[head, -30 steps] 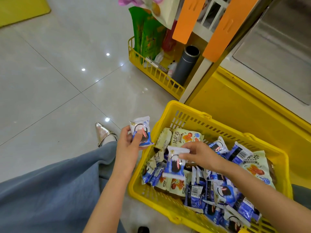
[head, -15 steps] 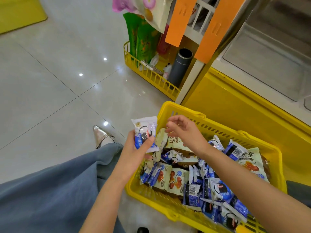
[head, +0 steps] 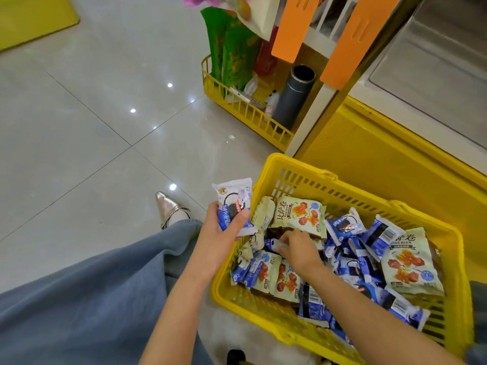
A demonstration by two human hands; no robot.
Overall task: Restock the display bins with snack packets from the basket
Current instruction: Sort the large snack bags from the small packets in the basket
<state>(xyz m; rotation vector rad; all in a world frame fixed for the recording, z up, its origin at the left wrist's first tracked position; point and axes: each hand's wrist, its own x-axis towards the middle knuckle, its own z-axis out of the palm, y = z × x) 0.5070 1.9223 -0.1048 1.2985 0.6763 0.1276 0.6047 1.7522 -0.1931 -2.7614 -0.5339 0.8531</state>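
The yellow basket sits on the tiled floor in the lower right of the frame, filled with snack packets. Most are small blue packets, mixed with larger cream packets printed with orange-red pieces; 1 cream packet lies flat near the right wall of the basket.

The left hand is just outside the basket's left rim, at centre frame. Its fingers and thumb are clamped on a blue-and-white packet, held upright with the top edge above the hand; a second packet may be tucked behind it, but that cannot be told.

The right hand is down inside the basket, near its left half, with fingers bent onto the end of a small blue packet in the pile. Whether they grip it or only touch it cannot be told.

Above the basket, at upper centre, a yellow wire rack holds green bags and a dark cylinder. 2 orange tags hang above it. A yellow cabinet base runs along the right. At lower left lie a blue-grey trouser leg and a silver pointed shoe.
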